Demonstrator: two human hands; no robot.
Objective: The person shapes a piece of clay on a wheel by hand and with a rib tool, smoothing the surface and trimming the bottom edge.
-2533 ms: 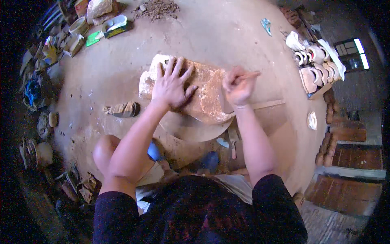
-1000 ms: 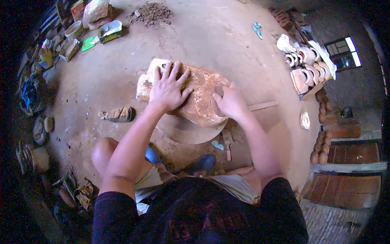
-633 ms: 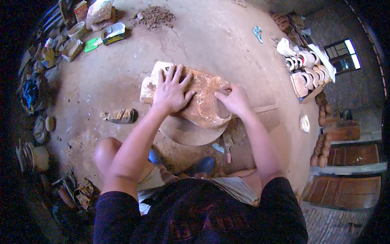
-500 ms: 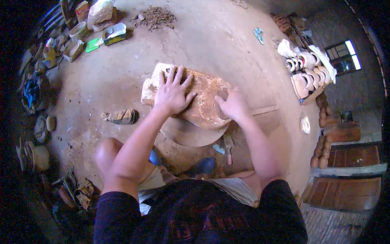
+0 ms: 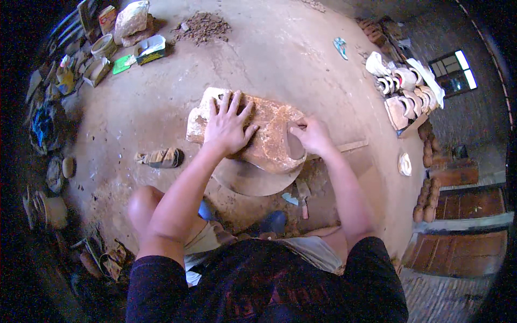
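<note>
A thick, rough-edged block [image 5: 265, 146], pale at its left end and stained rusty brown, lies on a round grey-brown disc [image 5: 256, 184] in front of me. My left hand [image 5: 227, 129] rests flat on the block's left part with fingers spread. At the right end of the block is a smooth grey-brown patch that looks like clay [image 5: 294, 147]. My right hand [image 5: 314, 137] is closed at the upper edge of this patch, thumb and bent fingers pinched together there. What lies between the fingertips is mostly hidden.
Nearer me lie a trowel [image 5: 305, 208] and a pale blue scrap [image 5: 290, 198]. A flat stick [image 5: 353, 145] extends to the right of the block. Left of it sits a cloth-wrapped bundle [image 5: 160, 158]. Curved pale pieces [image 5: 412, 103] are stacked at the right, and crumbled clay [image 5: 202, 28] is heaped far off.
My right hand has shifted slightly and its fingers have drawn together, uncovering more of the grey-brown patch. My left hand stays flat in place on the block.
</note>
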